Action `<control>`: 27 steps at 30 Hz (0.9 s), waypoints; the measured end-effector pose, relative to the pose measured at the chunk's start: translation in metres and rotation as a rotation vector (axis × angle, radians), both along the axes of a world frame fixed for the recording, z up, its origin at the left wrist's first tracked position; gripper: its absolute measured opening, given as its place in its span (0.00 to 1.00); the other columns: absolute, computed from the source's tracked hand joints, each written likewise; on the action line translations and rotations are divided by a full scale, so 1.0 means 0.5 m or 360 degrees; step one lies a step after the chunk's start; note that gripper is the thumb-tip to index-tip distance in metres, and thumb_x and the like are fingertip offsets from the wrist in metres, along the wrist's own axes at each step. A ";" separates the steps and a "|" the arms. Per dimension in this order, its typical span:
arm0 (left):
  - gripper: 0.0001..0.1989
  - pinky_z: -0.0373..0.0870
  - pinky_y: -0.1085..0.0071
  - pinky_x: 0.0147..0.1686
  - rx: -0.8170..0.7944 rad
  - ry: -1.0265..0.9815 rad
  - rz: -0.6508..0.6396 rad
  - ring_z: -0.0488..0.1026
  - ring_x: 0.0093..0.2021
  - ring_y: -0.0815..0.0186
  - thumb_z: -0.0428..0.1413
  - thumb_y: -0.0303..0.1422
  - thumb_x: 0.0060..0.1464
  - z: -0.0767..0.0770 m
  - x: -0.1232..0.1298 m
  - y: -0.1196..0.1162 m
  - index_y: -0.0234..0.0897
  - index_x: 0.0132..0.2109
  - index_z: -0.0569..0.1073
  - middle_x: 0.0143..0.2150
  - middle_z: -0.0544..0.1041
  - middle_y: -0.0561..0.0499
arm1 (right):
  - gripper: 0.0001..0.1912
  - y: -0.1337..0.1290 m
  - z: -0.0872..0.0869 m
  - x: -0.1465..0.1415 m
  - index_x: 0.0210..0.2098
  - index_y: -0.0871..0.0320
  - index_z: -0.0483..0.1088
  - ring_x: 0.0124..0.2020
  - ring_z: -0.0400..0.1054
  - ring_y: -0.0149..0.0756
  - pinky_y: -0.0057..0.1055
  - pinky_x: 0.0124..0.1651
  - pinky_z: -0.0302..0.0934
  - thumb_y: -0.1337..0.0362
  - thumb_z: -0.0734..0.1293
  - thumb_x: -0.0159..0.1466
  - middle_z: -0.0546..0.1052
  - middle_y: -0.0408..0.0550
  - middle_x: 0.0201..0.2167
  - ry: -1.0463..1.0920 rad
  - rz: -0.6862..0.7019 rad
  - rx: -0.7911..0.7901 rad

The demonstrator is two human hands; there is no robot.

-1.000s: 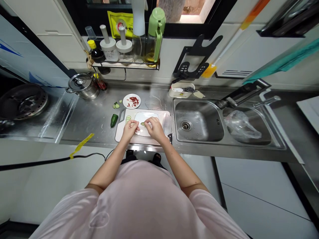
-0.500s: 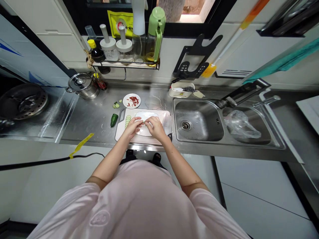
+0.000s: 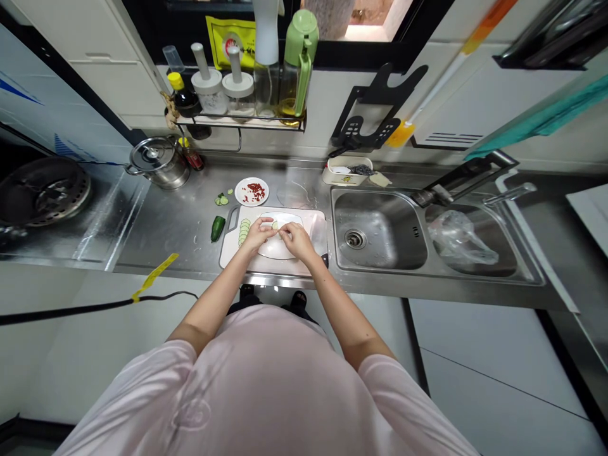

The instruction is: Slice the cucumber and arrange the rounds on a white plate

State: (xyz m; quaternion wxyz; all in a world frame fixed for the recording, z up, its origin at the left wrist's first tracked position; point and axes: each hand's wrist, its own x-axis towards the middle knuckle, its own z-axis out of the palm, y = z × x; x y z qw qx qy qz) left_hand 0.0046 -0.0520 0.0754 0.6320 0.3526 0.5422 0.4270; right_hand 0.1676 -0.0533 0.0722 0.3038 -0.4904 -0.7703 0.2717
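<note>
A pale green cucumber slice (image 3: 275, 225) is pinched between the fingertips of my left hand (image 3: 259, 235) and my right hand (image 3: 296, 240), both closed. They hover over a white plate (image 3: 280, 252) that lies on the light cutting board (image 3: 230, 254). Left of the plate, a row of overlapping cucumber slices (image 3: 244, 230) rests on the board. A dark green piece of cucumber (image 3: 217, 228) lies on the counter beside the board's left end. At the right end is a knife, its broad blade (image 3: 318, 233) on the board and its black handle (image 3: 325, 259) at the corner.
A small plate of chopped red pieces (image 3: 251, 192) stands behind the board, with cucumber scraps (image 3: 221, 199) beside it. A lidded pot (image 3: 164, 168) is at the back left, and a double sink (image 3: 380, 228) on the right. A shelf (image 3: 237, 121) with bottles and jars hangs above.
The cucumber slice has turned between my fingertips, so its pale face shows more now. Both hands have shifted slightly; the other things stay put.
</note>
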 end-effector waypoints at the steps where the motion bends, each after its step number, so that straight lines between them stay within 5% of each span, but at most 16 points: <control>1: 0.26 0.54 0.81 0.21 0.0036 0.0004 0.0003 0.63 0.22 0.77 0.66 0.34 0.35 -0.006 0.002 0.002 0.39 0.44 0.68 0.26 0.70 0.58 | 0.07 0.003 -0.006 0.000 0.34 0.57 0.69 0.37 0.63 0.36 0.30 0.43 0.55 0.65 0.60 0.64 0.71 0.46 0.33 0.0005 -0.0009 -0.0019; 11: 0.23 0.64 0.76 0.29 0.0079 0.0113 0.0042 0.68 0.24 0.74 0.62 0.27 0.37 -0.077 0.019 0.048 0.36 0.44 0.67 0.26 0.72 0.56 | 0.08 0.046 -0.062 -0.003 0.34 0.58 0.71 0.35 0.65 0.32 0.25 0.38 0.55 0.65 0.60 0.62 0.74 0.45 0.33 -0.0114 -0.0093 -0.0251; 18: 0.20 0.66 0.74 0.32 0.0059 0.0725 -0.0008 0.68 0.26 0.71 0.60 0.26 0.41 -0.115 0.018 0.092 0.38 0.45 0.70 0.26 0.73 0.55 | 0.09 0.083 -0.090 -0.014 0.35 0.58 0.72 0.35 0.67 0.33 0.24 0.38 0.55 0.64 0.60 0.62 0.76 0.47 0.33 -0.0329 -0.0170 -0.0405; 27: 0.18 0.64 0.74 0.35 0.0236 0.1349 -0.0209 0.70 0.31 0.69 0.57 0.26 0.46 -0.123 0.018 0.123 0.41 0.46 0.70 0.30 0.75 0.56 | 0.11 0.105 -0.097 -0.030 0.38 0.57 0.72 0.38 0.69 0.36 0.25 0.39 0.56 0.64 0.59 0.64 0.77 0.49 0.37 -0.0548 -0.0283 -0.0470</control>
